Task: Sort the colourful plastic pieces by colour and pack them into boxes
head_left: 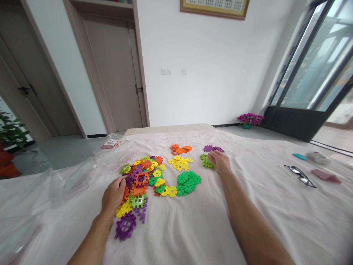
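My left hand [113, 194] is at the left edge of a mixed pile of plastic interlocking building pieces [141, 179], fingers curled against it. What those fingers hold, if anything, is hidden. My right hand [221, 162] reaches to a small heap of light green pieces [206, 161], its fingers closed together over the heap's right side and hiding what is in them. Just beyond lie purple pieces [209, 148]. Between the hands are separate heaps of orange pieces [180, 149], yellow flower-shaped pieces [180, 163] and green flower-shaped discs [189, 183].
A pale cloth [182, 228] with wrinkles covers the table. Clear plastic packaging [85, 176] lies at the left. Toward the right are eyeglasses [300, 176], a pinkish case [326, 175], a white packet [317, 157] and a blue item [299, 156].
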`<move>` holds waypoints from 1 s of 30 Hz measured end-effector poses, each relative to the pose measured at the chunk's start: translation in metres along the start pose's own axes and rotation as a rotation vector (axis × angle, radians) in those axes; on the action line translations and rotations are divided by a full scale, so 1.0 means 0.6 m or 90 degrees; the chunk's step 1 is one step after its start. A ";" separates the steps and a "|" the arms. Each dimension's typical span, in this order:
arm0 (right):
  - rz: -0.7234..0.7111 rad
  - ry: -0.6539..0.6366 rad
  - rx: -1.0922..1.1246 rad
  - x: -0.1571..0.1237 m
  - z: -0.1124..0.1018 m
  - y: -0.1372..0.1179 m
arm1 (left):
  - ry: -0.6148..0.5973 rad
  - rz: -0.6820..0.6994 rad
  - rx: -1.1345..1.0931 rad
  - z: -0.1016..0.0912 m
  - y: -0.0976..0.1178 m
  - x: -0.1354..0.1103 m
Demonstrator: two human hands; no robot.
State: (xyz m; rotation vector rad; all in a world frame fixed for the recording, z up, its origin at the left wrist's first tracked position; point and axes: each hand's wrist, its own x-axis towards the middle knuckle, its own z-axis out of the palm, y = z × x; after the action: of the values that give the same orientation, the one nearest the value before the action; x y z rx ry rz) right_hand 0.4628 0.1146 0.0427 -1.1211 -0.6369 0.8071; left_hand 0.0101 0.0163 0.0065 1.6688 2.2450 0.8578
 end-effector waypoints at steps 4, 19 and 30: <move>-0.005 0.008 -0.054 0.001 0.000 0.013 | 0.004 0.005 -0.008 0.004 -0.005 0.003; -0.437 -0.524 -0.624 -0.200 0.124 0.041 | 0.011 0.012 -0.006 0.002 -0.003 0.001; -0.610 -0.704 -0.771 -0.265 0.151 0.060 | 0.009 0.003 -0.002 0.001 -0.001 0.001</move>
State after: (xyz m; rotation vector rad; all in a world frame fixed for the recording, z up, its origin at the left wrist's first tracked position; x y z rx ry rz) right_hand 0.2929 0.0388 0.0299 -1.0788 -2.5804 0.0183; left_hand 0.0099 0.0168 0.0058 1.6733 2.2489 0.8772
